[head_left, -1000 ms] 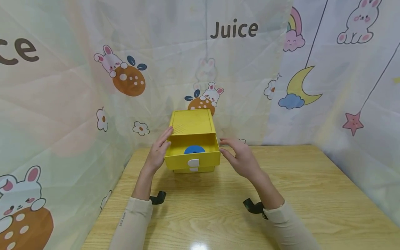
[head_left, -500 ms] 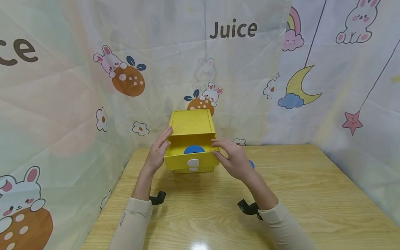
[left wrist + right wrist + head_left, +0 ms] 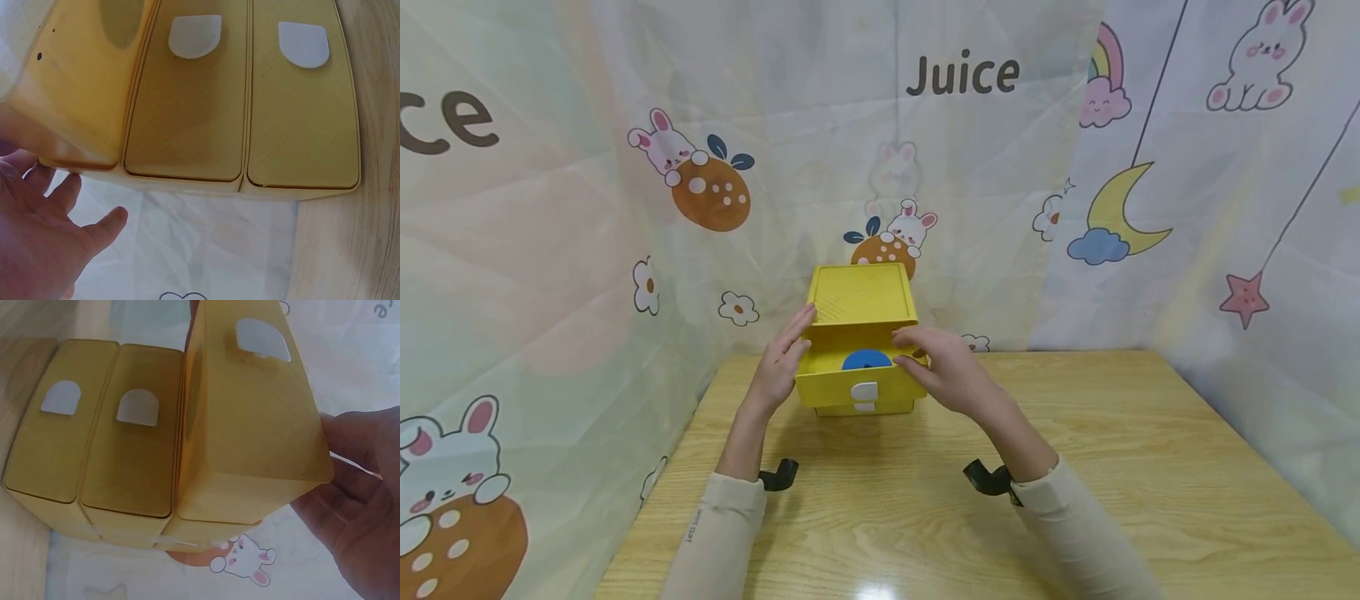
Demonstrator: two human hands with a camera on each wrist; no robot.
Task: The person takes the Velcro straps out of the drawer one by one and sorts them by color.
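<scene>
A yellow box (image 3: 861,293) with stacked drawers stands at the back of the table. Its top drawer (image 3: 826,389), with a white handle (image 3: 864,391), is pulled out. Inside that drawer shows part of a flat blue disc (image 3: 867,358). My left hand (image 3: 772,375) rests along the box's left side, fingers extended. My right hand (image 3: 953,373) reaches over the drawer's right wall, its thumb and fingers apart and loosely bent beside the disc. In the right wrist view, the same hand (image 3: 372,500) is partly hidden behind the drawer. Two lower drawers, one with a white handle (image 3: 304,45), are closed.
The wooden table (image 3: 880,492) runs forward from the box. Printed fabric (image 3: 985,167) hangs close behind it and along both sides. Black bent pieces (image 3: 780,475) stick out at both wrists.
My right hand has moved left, from beside the drawer to over its right wall. A blue edge seen behind that hand half a second ago is now hidden. My left hand has stayed put.
</scene>
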